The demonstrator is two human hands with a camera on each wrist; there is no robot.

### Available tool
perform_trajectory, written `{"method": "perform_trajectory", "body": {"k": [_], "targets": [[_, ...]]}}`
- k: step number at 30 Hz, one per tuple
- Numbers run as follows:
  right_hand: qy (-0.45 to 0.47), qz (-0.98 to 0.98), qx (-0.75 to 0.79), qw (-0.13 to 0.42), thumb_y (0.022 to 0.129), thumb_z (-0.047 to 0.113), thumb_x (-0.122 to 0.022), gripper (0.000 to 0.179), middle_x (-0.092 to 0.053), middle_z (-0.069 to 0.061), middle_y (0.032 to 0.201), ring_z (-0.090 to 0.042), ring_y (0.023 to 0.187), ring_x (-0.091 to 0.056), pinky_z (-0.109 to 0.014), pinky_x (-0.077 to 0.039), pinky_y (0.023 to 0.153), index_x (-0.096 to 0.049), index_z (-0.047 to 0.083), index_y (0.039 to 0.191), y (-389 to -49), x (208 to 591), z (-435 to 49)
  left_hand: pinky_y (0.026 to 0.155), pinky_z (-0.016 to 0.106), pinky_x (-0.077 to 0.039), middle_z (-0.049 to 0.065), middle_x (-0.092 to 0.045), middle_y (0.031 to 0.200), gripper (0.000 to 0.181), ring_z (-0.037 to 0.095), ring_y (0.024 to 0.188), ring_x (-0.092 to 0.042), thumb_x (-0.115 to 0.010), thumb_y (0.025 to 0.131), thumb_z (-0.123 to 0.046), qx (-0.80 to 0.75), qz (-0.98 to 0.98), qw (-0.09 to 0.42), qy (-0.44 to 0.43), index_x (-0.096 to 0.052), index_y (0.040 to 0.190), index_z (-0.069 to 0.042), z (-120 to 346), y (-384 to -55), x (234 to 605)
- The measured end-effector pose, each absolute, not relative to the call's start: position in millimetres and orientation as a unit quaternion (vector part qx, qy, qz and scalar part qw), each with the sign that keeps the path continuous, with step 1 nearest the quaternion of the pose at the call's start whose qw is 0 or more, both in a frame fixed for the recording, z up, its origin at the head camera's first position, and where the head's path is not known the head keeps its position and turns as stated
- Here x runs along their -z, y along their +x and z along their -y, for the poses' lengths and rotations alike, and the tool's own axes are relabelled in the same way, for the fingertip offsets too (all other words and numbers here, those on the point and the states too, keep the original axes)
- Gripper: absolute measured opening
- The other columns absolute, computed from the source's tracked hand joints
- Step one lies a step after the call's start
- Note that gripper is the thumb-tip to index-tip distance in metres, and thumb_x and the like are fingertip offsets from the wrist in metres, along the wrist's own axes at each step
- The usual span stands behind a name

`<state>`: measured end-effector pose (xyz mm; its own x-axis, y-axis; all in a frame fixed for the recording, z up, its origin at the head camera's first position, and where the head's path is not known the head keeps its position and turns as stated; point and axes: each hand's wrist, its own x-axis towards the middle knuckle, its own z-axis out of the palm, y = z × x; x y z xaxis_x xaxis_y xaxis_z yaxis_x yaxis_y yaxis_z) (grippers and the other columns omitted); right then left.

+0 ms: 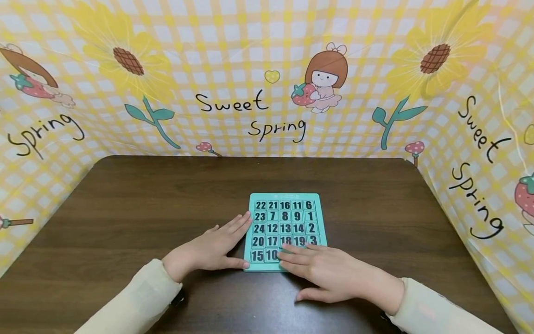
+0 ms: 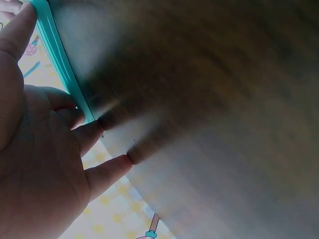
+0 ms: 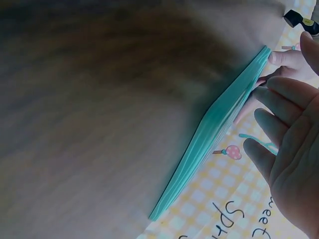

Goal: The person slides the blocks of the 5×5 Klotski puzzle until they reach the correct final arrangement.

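We see a teal number puzzle (image 1: 285, 228) just below the frame's centre. To shift its tiles (image 1: 272, 228) well, we judge, we should brace the puzzle from the left and push with light, flat fingertips, straight along a row or column. It lies between our hands: the left hand (image 1: 210, 248), spread wide, rests against its left edge, gripping nothing; the right hand (image 1: 327, 271), fingers extended, covers its lower right part, also gripping nothing. Around it is a dark table (image 1: 167, 195); yellow checked cloth (image 1: 233, 60) fills the upper frame.
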<state>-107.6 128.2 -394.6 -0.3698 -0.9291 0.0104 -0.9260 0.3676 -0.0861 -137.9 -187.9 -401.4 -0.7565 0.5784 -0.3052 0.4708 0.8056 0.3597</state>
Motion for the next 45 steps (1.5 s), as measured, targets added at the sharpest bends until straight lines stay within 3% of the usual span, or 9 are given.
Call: {"method": "perform_trajectory", "body": {"k": [29, 45], "targets": [[-0.548, -0.836, 0.022, 0.022, 0.100, 0.055, -0.048, 0.063, -0.048, -0.002, 0.153, -0.020, 0.145, -0.041, -0.044, -0.045, 0.108, -0.052, 0.011, 0.146, -103.6, 393.1, -148.2, 0.111, 0.072, -0.024, 0.003, 0.000, 0.169, 0.102, 0.028, 0.156, -0.008, -0.059, 0.090, -0.064, -0.137, -0.925, 0.210, 0.284, -0.008, 0.161, -0.013, 187.4, -137.4, 397.4], [-0.587, -0.808, 0.013, 0.039, 0.102, 0.056, -0.044, 0.064, -0.043, 0.000, 0.157, -0.016, 0.149, -0.034, -0.042, -0.040, 0.113, -0.047, 0.013, 0.149, -112.3, 391.2, -100.1, 0.110, 0.074, -0.022, 0.006, 0.002, 0.169, 0.102, 0.032, 0.156, -0.006, -0.061, 0.091, -0.060, -0.156, -0.921, 0.217, 0.284, -0.006, 0.161, -0.010, 187.4, -138.3, 399.1]]}}
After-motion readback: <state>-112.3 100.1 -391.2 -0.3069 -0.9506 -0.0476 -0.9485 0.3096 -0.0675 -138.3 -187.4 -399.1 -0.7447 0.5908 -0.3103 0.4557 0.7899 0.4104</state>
